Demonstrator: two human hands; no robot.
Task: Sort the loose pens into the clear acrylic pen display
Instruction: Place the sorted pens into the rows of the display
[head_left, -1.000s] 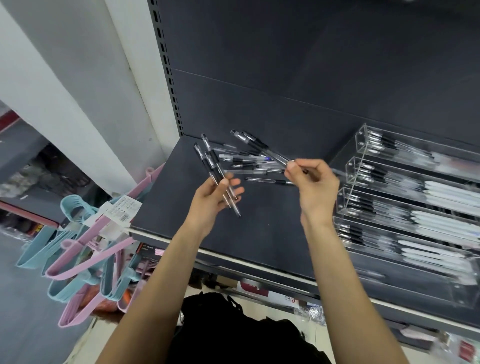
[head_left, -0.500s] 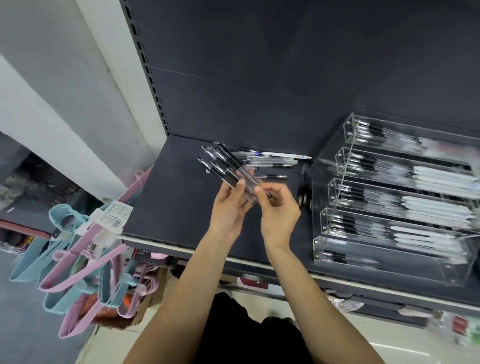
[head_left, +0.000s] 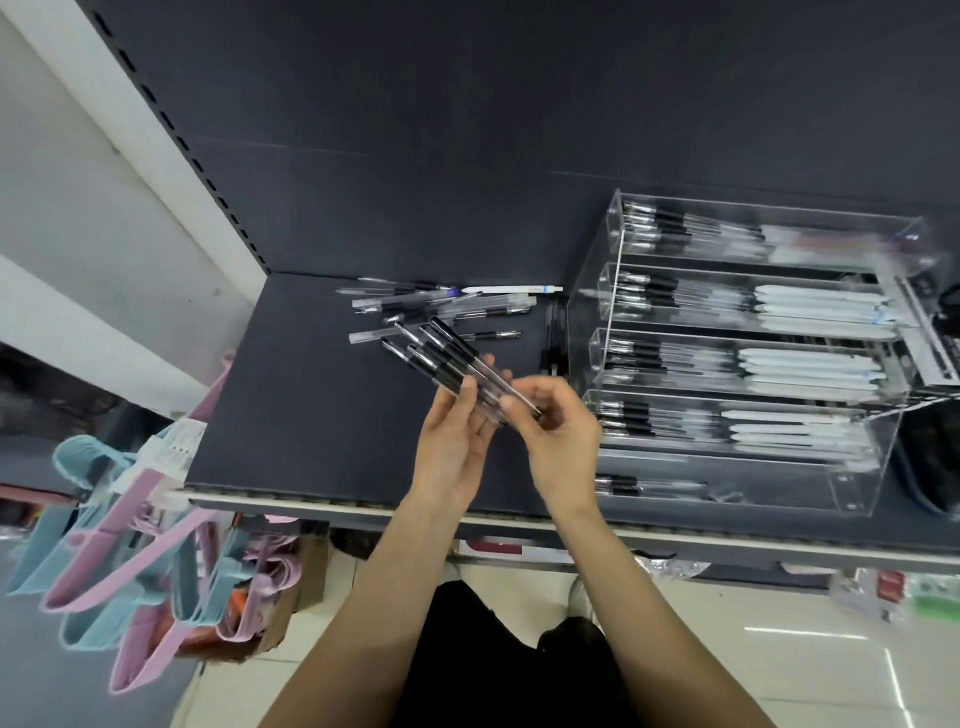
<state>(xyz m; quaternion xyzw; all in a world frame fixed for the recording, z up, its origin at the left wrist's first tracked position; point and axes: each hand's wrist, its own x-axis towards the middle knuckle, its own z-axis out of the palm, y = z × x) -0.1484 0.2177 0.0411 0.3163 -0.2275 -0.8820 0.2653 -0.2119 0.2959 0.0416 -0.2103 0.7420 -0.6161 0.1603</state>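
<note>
- Risk: we hold several pens as one bundle (head_left: 457, 366), fanned and not squared. If the left hand (head_left: 449, 452) loosens while the right hand (head_left: 558, 441) pulls one out, we judge the neighbours could slide free and drop to the shelf (head_left: 291, 415) or past its front edge to the floor.
- Risk: the bundle's caps point up and left, away from the display (head_left: 727, 364). Pens already in the tiers lie with dark ends to the left; a pen fed in reversed would break that order.
- Risk: the tiers are narrow and mostly full. A pen pushed in at an angle could catch on the acrylic wall or ride over those inside. The bottom tier looks least filled.
- Risk: the loose pile (head_left: 441, 312) behind the hands is a mix; one white pen (head_left: 511, 289) lies on its far edge. Mis-sorting by type is possible.
- Fingers, left: closed around the bundle's lower half, thumb pressed across the barrels, pens lying over the palm.
- Fingers, right: thumb and forefinger pinched narrow on the bundle's lower right end. Motion blur makes it hard to say whether they grip one pen or several.
- Position: the bundle is in the air above the shelf, between pile and display, clear of both. The right hand sits just left of the display's open side.
</note>
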